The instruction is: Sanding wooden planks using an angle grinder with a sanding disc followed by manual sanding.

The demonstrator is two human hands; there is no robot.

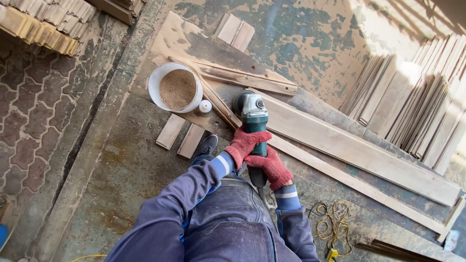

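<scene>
You stand on a worn concrete floor (121,165) with flaking paint. Stacks of thin wooden slats (412,97) lean against the wall on your right. A long wooden plank (349,150) lies slantwise across the floor in front of you, with a narrower strip running along its near edge. Beyond it stands a white bucket (154,90) filled with sawdust, and a small white cap rests just beside its rim. Two short board offcuts (180,136) lie flat near your dark shoe (206,145).

The green angle grinder (253,121) sits with its head over the near end of the plank. Your left hand (245,145), in a red work glove, is clamped around the grinder's body just behind the head. Your right hand (269,167), gloved the same, is closed tight on the rear handle. A yellow cord (332,225) coils on the floor to your right.
</scene>
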